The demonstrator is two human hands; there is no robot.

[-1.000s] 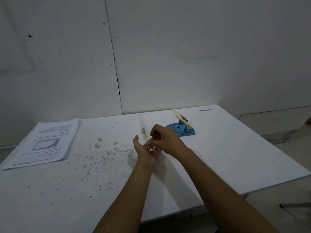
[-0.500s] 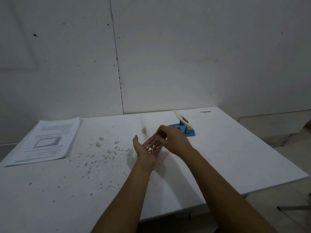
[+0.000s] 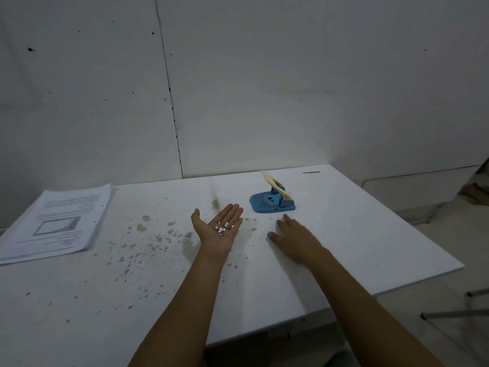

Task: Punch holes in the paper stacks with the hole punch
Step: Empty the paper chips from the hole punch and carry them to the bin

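My left hand point(image 3: 218, 229) lies palm up over the middle of the white table point(image 3: 357, 234), cupping several small white paper dots point(image 3: 222, 228). My right hand point(image 3: 293, 238) rests palm down on the table to its right, fingers spread, holding nothing. The blue hole punch point(image 3: 270, 203) with a cream lever raised stands just beyond the two hands, a little apart from both. A printed paper stack point(image 3: 55, 221) lies at the table's far left.
Brown stains and specks cover the table's left-middle part point(image 3: 148, 239). A small dark strip point(image 3: 311, 172) lies near the back right corner. The wall stands right behind the table. Metal legs point(image 3: 449, 312) show on the floor at the right.
My right hand has left the left palm and gone down to the right onto the table. My left hand stays palm up with the paper dots.
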